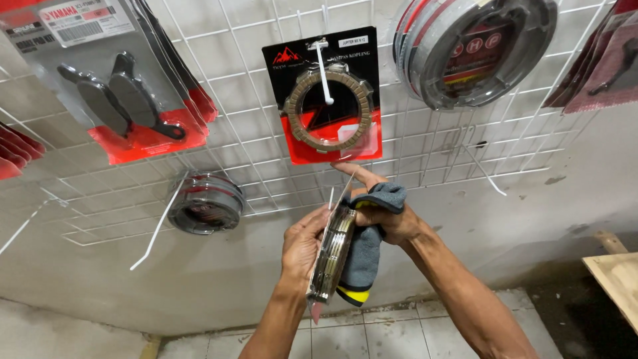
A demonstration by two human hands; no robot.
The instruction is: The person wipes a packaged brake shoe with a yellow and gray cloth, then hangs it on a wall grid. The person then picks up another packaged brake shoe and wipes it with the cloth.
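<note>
My left hand (302, 242) grips a clear blister pack of brown ring-shaped clutch plates (332, 251), held edge-on toward me. My right hand (385, 213) holds a grey cloth (365, 256) with a yellow and black edge against the pack's right side, index finger stretched up toward the wall. Just above the hands, another pack of clutch plates (325, 96) on a red and black card hangs from a white hook on the white wire grid (259, 173).
Packs of black brake pads (126, 100) hang upper left, round brake shoe packs (206, 203) at middle left and at the top right (475, 46). Bare white hooks (488, 173) stick out of the grid. A wooden board (618, 276) is at the right, tiled floor (399, 336) below.
</note>
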